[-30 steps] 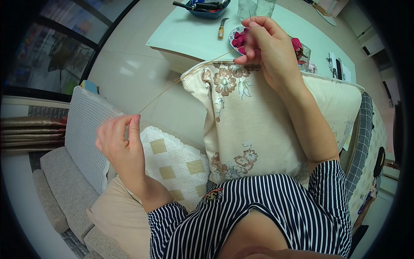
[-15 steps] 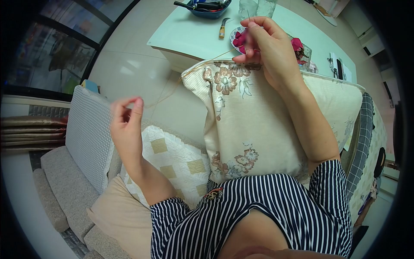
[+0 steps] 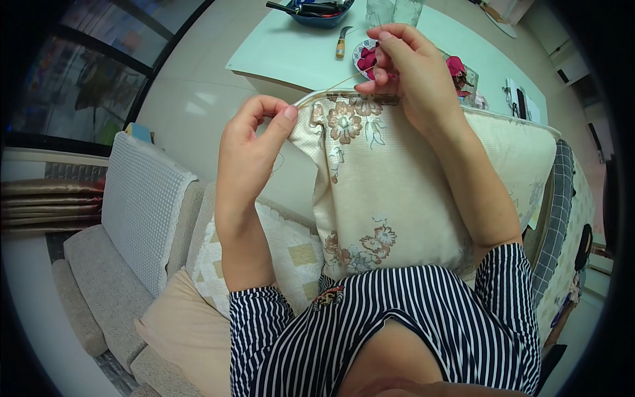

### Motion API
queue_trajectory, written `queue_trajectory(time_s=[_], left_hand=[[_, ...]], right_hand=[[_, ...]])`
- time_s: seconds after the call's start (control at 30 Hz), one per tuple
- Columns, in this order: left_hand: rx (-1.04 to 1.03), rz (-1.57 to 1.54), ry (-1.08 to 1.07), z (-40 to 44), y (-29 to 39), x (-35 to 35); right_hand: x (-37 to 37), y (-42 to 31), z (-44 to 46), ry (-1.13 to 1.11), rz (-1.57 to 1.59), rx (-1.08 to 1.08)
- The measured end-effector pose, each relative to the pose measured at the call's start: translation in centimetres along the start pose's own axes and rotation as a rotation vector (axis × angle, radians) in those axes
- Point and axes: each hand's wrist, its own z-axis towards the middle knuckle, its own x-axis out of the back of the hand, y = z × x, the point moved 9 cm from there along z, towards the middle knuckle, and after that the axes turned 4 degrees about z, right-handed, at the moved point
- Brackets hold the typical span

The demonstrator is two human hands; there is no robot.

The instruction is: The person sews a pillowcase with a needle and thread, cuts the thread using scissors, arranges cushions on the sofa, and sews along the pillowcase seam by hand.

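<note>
Left hand (image 3: 251, 142): fingers pinched together on thread (image 3: 342, 83). Right hand (image 3: 421, 74): fingers pinching needle (image 3: 380, 22). Thread best kept gently taut, tangle-free.

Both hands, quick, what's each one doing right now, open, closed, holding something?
Left hand: closed, thumb and finger pinching the thread.
Right hand: closed, apparently pinching a thin needle at the fingertips.

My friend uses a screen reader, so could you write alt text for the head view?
A person in a striped top has a thread between the left hand, by a corner of flowered cloth, and the right hand. Beyond, a knife and a plate of pink petals lie on a pale table.
</note>
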Motion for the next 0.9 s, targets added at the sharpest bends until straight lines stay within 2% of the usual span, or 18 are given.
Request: queue_trajectory(time_s=[0.07, 0.13, 0.23, 0.3, 0.37, 0.4, 0.43, 0.5, 0.57, 0.6, 0.67, 0.77, 0.9], left_hand=[[-0.001, -0.04, -0.011, -0.1, 0.2, 0.0], [-0.003, -0.081, -0.02, -0.2, 0.2, 0.0], [0.014, -0.126, -0.029, -0.5, 0.2, 0.1], [0.032, -0.142, -0.031, -0.8, 0.1, 0.0], [0.041, -0.144, -0.027, -1.1, 0.2, -0.1], [0.05, -0.147, -0.02, -1.2, 0.2, -0.2], [0.049, -0.148, -0.021, -1.4, 0.3, -0.3], [0.045, -0.205, -0.022, -1.7, 0.6, -0.6], [0.043, -0.225, -0.021, -1.8, 0.7, -0.7], [0.042, -0.246, -0.019, -1.8, 0.7, -0.7], [0.041, -0.265, -0.024, -1.8, 0.9, -0.9], [0.037, -0.287, -0.018, -2.0, 1.2, -1.0], [0.033, -0.304, -0.012, -2.1, 1.5, -1.2]], right_hand=[[0.6, -0.2, 0.4, 0.006, 0.031, -0.011], [3.6, -1.8, 1.4, 0.123, 0.021, 0.112], [9.3, -3.6, 3.4, 0.156, 0.204, 0.225], [10.6, -4.3, 3.5, 0.167, 0.266, 0.272], [12.2, -6.9, 1.7, 0.4, 0.08, 0.488], [10.5, -7.4, 0.6, 0.401, 0.08, 0.49], [8.3, -8.2, -1.0, 0.477, -0.167, 0.529], [5.8, -7.6, -1.5, 0.311, -0.459, 0.593], [-0.3, -7.2, -3.9, -0.082, -0.639, 0.821], [-2.8, -6.5, -5.1, -0.218, -0.816, 0.826], [-5.6, -5.5, -6.9, -0.366, -0.782, 0.891], [-6.5, -4.4, -7.4, -0.391, -0.77, 0.886], [-7.0, -3.7, -7.9, -0.375, -0.805, 0.981]])
